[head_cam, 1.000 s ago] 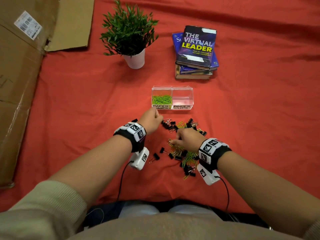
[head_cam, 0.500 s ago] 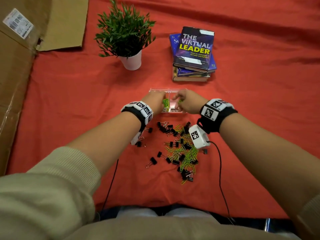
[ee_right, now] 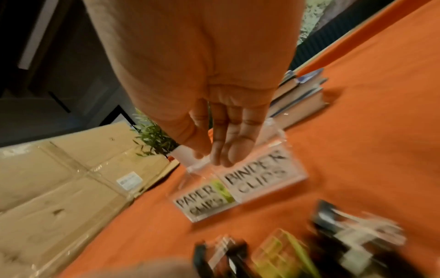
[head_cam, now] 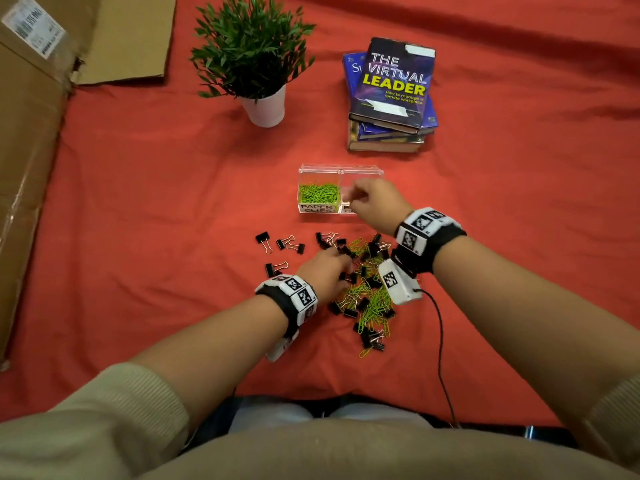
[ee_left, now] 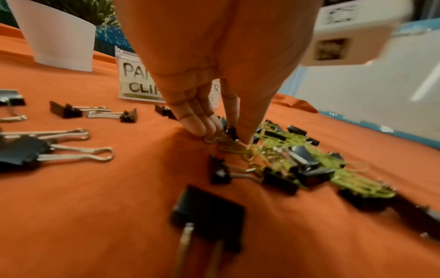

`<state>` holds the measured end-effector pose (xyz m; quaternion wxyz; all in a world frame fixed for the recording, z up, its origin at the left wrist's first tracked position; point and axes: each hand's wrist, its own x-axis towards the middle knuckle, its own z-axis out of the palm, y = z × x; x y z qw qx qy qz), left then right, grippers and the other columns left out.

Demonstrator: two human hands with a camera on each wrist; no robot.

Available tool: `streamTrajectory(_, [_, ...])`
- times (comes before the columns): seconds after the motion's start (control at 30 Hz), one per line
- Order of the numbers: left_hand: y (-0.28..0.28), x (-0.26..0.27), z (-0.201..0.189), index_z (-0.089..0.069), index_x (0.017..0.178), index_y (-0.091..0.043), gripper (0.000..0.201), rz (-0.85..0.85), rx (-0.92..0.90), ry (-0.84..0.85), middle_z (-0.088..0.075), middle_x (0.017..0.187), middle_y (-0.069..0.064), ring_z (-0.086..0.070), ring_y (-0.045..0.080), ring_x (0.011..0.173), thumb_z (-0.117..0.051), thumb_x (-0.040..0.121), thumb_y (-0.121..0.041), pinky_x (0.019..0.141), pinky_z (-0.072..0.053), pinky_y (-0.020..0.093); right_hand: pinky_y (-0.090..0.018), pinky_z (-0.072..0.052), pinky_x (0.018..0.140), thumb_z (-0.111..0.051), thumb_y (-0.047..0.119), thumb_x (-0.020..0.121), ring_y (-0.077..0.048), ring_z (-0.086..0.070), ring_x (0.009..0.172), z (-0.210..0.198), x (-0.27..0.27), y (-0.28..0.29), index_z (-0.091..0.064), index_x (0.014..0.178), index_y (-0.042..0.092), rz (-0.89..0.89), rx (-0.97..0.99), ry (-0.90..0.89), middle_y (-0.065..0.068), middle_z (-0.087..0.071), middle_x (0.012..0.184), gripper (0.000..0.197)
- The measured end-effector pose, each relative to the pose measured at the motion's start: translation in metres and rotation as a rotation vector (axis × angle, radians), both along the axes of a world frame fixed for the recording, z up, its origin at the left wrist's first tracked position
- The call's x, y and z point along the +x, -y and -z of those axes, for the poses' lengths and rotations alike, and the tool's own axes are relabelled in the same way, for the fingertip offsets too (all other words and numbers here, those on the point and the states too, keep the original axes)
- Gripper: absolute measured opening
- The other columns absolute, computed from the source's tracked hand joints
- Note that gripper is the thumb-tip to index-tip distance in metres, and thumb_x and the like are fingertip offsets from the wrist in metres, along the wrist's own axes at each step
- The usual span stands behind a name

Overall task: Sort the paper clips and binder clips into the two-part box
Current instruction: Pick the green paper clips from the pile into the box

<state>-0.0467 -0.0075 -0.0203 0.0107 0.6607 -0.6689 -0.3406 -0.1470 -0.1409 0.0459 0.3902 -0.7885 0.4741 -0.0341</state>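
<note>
Pinching binder clip [ee_left: 232, 131] with left hand [ee_left: 214, 105] fingertips, mixed pile [head_cam: 367, 292]

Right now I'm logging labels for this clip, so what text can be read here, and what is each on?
"PAPER CLIPS": label on the two-part box's left compartment.
"BINDER CLIPS": label on its right compartment, clearest in the right wrist view.
"THE VIRTUAL LEADER": top book of the stack.
"How to manage a remote workplace": subtitle below it, only just legible.
"S...": blue book beneath, mostly covered.
Sticker on the cardboard: too blurred to read.
</note>
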Motion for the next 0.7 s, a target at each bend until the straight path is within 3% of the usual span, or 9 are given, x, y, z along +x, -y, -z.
streamTrajectory(0.07, [0.005, 0.004, 0.0, -0.059, 0.11, -0.017, 0.025, 0.007, 0.001, 0.029, -0.053, 0.114, 0.007, -0.054, 0.027, 0.109, -0.065, 0.086, -0.024, 0.089, -0.049, 0.04, -0.015, -0.044, 0.058, -0.054, 0.005, 0.087, -0.013, -0.06, 0.074, 0.009, -0.028, -0.02, -0.067, 0.09, 0.012, -0.072, 0.091, -0.101, 0.0, -0.067, 0.09, 0.016])
streamTrajectory(0.2, [0.013, 0.023, -0.006, -0.059, 0.111, -0.015, 0.025, -0.031, -0.01, 0.068, -0.053, 0.116, 0.006, -0.054, 0.025, 0.109, -0.062, 0.088, -0.025, 0.091, -0.045, 0.036, -0.006, -0.044, 0.056, -0.058, 0.008, 0.086, -0.005, -0.057, 0.07, 0.036, -0.072, -0.054, -0.071, 0.1, 0.015, -0.243, 0.153, -0.27, 0.004, -0.066, 0.1, 0.02])
streamTrajectory(0.23, [0.013, 0.028, -0.006, -0.058, 0.111, -0.016, 0.025, -0.051, -0.018, 0.095, -0.053, 0.115, 0.006, -0.054, 0.025, 0.108, -0.062, 0.088, -0.025, 0.09, -0.047, 0.037, -0.007, -0.048, 0.062, -0.058, 0.008, 0.086, -0.006, -0.057, 0.075, 0.041, -0.08, -0.058, -0.07, 0.103, 0.017, -0.248, 0.131, -0.284, 0.002, -0.063, 0.102, 0.023])
streamTrajectory(0.3, [0.01, 0.035, -0.009, -0.056, 0.112, -0.016, 0.026, -0.087, -0.058, 0.161, -0.05, 0.114, 0.007, -0.053, 0.027, 0.107, -0.06, 0.087, -0.023, 0.089, -0.05, 0.04, -0.025, -0.053, 0.082, -0.058, 0.008, 0.085, -0.013, -0.057, 0.087, 0.048, -0.092, -0.061, -0.069, 0.105, 0.019, -0.179, 0.064, -0.272, -0.002, -0.06, 0.106, 0.026])
streamTrajectory(0.33, [0.007, 0.035, -0.01, -0.056, 0.111, -0.017, 0.026, -0.095, -0.084, 0.166, -0.049, 0.112, 0.007, -0.052, 0.026, 0.106, -0.06, 0.086, -0.021, 0.088, -0.05, 0.04, -0.029, -0.052, 0.083, -0.057, 0.007, 0.084, -0.015, -0.056, 0.088, 0.049, -0.098, -0.061, -0.068, 0.106, 0.018, -0.122, 0.024, -0.252, -0.003, -0.058, 0.104, 0.027])
streamTrajectory(0.43, [-0.002, 0.019, -0.014, -0.059, 0.105, -0.019, 0.018, -0.01, -0.128, 0.073, -0.05, 0.108, 0.002, -0.053, 0.02, 0.101, -0.058, 0.087, -0.019, 0.084, -0.051, 0.037, -0.026, -0.045, 0.076, -0.056, 0.005, 0.084, -0.012, -0.051, 0.082, 0.048, -0.106, -0.063, -0.067, 0.104, 0.016, -0.042, -0.044, -0.185, 0.001, -0.052, 0.094, 0.024])
streamTrajectory(0.5, [-0.008, 0.0, -0.014, -0.062, 0.106, -0.019, 0.018, 0.101, -0.123, 0.015, -0.051, 0.108, 0.001, -0.052, 0.018, 0.102, -0.058, 0.088, -0.021, 0.085, -0.05, 0.035, -0.027, -0.047, 0.08, -0.057, 0.006, 0.084, -0.015, -0.054, 0.085, 0.045, -0.106, -0.07, -0.068, 0.099, 0.013, -0.138, -0.059, -0.166, 0.0, -0.056, 0.093, 0.02])
streamTrajectory(0.6, [-0.013, -0.02, -0.005, -0.062, 0.114, -0.018, 0.025, 0.17, -0.098, 0.017, -0.051, 0.111, 0.004, -0.051, 0.02, 0.105, -0.056, 0.09, -0.021, 0.086, -0.049, 0.037, -0.024, -0.038, 0.093, -0.055, 0.003, 0.081, -0.02, -0.053, 0.106, 0.047, -0.103, -0.086, -0.068, 0.105, 0.011, -0.334, -0.043, -0.162, -0.004, -0.061, 0.105, 0.028])
streamTrajectory(0.7, [-0.011, -0.019, 0.0, -0.06, 0.116, -0.016, 0.026, 0.087, -0.096, 0.054, -0.048, 0.111, 0.005, -0.052, 0.023, 0.105, -0.053, 0.091, -0.016, 0.084, -0.05, 0.04, -0.026, -0.037, 0.097, -0.054, -0.002, 0.077, -0.02, -0.045, 0.115, 0.051, -0.102, -0.094, -0.062, 0.12, 0.014, -0.434, -0.023, -0.172, -0.005, -0.055, 0.117, 0.046])
